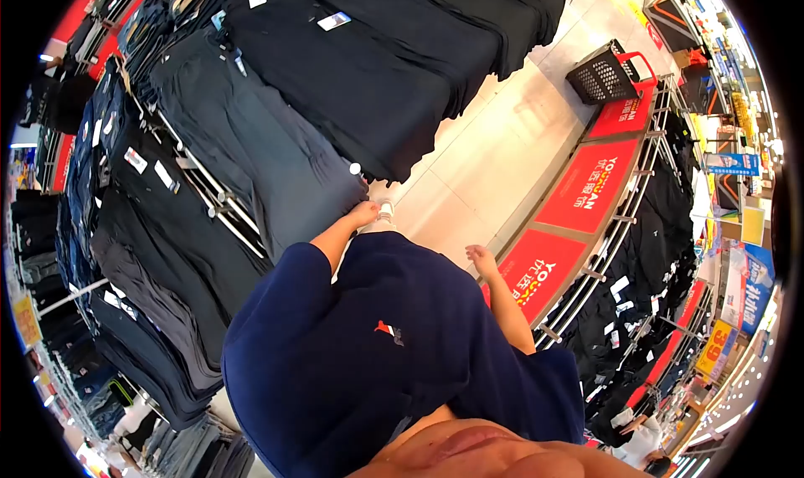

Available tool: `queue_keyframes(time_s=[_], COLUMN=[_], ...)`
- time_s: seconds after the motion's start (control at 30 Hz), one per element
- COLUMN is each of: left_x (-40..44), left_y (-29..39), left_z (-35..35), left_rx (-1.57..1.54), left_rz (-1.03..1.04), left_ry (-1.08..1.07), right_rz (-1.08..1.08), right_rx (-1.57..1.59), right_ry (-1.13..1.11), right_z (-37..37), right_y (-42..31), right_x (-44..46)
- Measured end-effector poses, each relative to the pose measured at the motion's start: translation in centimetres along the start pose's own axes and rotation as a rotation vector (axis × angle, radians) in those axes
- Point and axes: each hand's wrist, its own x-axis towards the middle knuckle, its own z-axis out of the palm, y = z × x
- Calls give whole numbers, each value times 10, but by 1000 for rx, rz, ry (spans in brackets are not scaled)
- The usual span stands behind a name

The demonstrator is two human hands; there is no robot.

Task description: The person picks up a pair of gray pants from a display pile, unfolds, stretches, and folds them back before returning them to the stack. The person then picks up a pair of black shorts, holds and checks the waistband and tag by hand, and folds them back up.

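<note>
My left hand is at the lower edge of a pair of dark grey trousers laid over a metal rack. Its fingers look closed on the hem, though they show only small. A round white tag sits on that edge just above the hand. My right hand hangs over the aisle with nothing in it, its fingers loosely apart. Beside the grey pair, black trousers lie in overlapping rows, with a white label on one of them.
To the right, a metal rack with red sign panels borders the tiled aisle floor. A black basket with a red handle stands farther up the aisle. More dark trousers hang on the left over metal rails.
</note>
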Motion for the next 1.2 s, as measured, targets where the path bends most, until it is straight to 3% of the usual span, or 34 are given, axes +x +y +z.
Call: queue_keyframes(time_s=[0.17, 0.23, 0.3, 0.37, 0.43, 0.47, 0.57, 0.63, 0.7, 0.77, 0.8, 1.0, 1.13, 1.2], left_x=[7, 8, 11, 20, 30, 32, 36, 61, 67, 92, 105, 209, 232, 249], left_y=[5, 10, 11, 8, 7, 20, 69, 81, 130, 160, 188, 326, 467, 504], left_z=[-5, -5, -6, -7, -8, -12, -9, 0, 17, 34, 35, 52, 56, 50], left_rx=[56, 102, 38, 5, 156, 449, 442, 459, 182, 127, 124, 115, 23, 247], left_rz=[-61, -34, -192, -224, -248, -76, -85, -42, -408, -392, -316, 156, 189, 363], left_ry=[-97, -70, -102, -84, -90, -127, -107, -73, 126, 174, 170, 353, 405, 481], right_rz=[-64, 2, 106, 174, 232, 284, 402, 363, 160, 99, 195, -192, -175, -165], right_rx=[33, 15, 50, 156, 189, 222, 298, 217, -142, -279, -24, 63, 89, 68], right_ry=[33, 76, 97, 142, 123, 112, 127, 105, 56, 65, 37, -31, -47, -126], right_z=[-21, -40, -65, -91, -119, -131, -172, -210, -250, -287, -301, -388, -412, -412], right_y=[-30, -16, 8, 36, 77, 94, 119, 103, 79, 72, 66, -61, -76, -44], right_x=[28, 37, 43, 50, 66, 76, 122, 153, 186, 244, 271, 349, 387, 405])
